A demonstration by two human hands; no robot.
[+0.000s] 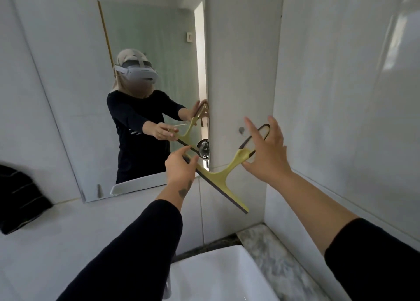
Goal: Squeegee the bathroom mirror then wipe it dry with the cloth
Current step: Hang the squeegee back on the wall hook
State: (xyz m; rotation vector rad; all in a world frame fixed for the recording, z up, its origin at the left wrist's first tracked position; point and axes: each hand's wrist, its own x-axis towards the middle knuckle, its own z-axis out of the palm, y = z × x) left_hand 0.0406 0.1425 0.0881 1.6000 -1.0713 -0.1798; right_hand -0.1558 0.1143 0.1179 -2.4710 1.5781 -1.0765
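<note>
A yellow squeegee [223, 178] with a dark rubber blade is held tilted in front of the wall, just right of the mirror [147, 28]. My left hand [180, 166] pinches the blade's upper end at the mirror's lower right corner. My right hand [266, 150] is at the dark loop handle, thumb under the yellow neck, fingers spread wide. A dark striped cloth [20, 198] lies on the ledge at the far left. The mirror reflects a person with both hands on the squeegee.
A small round hook [241, 130] sits on the white tile wall just behind the squeegee's handle. A white sink [216, 269] is below, with a marble counter [272, 244] to its right. Tiled walls close in on the right side.
</note>
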